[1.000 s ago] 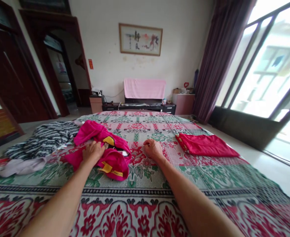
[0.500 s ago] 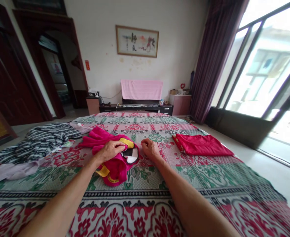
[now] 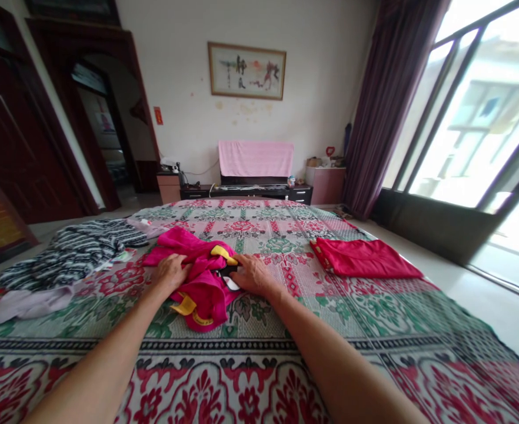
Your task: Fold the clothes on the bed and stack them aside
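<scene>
Close in, two bare forearms (image 3: 109, 359) reach forward over the dark border of a patterned spread (image 3: 365, 330), and just past that border lies the pink garment (image 3: 202, 288), bunched left of centre, with a lower yellow patch (image 3: 183, 305) towards the person. The cloth looks limp and layered, so handling it well probably calls for a light hold on single layers near the edges, the two hands working evenly so that the folds do not twist or drag the spread along. The left hand (image 3: 171, 274) comes in palm down at the garment's left side, its fingers curled and apparently clamped on a fold. Opposite it, the right hand (image 3: 254, 274) angles inward, fingertips at the upper yellow strip (image 3: 222, 254) and the black-and-white print (image 3: 232, 284); I cannot tell whether these fingers pinch the cloth or merely press on it. Well apart to the right is a neatly folded red cloth (image 3: 369, 259); to the left sits a heap of striped clothing (image 3: 74, 250). Farther off, a pale pink cover (image 3: 256, 158) hangs below a framed picture (image 3: 247, 72).
</scene>
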`<action>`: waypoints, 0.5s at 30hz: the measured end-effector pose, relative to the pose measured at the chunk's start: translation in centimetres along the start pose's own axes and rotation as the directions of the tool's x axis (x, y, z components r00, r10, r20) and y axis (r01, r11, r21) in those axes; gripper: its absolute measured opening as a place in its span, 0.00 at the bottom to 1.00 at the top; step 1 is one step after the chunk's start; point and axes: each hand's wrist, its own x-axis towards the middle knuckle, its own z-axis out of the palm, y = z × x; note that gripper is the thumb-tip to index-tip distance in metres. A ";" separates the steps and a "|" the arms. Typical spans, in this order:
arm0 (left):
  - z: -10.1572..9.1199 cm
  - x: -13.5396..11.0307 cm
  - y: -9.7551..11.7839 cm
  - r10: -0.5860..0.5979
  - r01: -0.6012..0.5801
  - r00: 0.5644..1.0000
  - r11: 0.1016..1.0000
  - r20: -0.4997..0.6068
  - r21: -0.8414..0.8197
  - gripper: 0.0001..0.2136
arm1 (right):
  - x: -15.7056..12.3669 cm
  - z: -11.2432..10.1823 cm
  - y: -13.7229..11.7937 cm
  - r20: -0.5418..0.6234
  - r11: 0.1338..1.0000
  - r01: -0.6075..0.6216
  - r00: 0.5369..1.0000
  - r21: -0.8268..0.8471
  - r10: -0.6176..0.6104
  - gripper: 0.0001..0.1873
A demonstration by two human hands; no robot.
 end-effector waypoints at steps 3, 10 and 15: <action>0.4 -0.3 -0.3 0.047 -0.047 0.999 0.999 0.007 0.020 0.15 | 0.2 0.3 0.3 -0.006 0.999 0.007 1.000 -0.031 -0.007 0.22; -0.6 0.0 0.4 -0.081 0.081 0.997 0.990 0.001 -0.114 0.14 | 0.6 0.6 1.0 -0.012 0.995 -0.018 1.000 0.096 0.019 0.15; -3.7 0.4 2.9 -0.196 0.189 0.977 0.642 0.079 -0.743 0.16 | 1.8 -0.8 3.0 -0.207 0.780 -0.217 0.891 0.587 0.404 0.20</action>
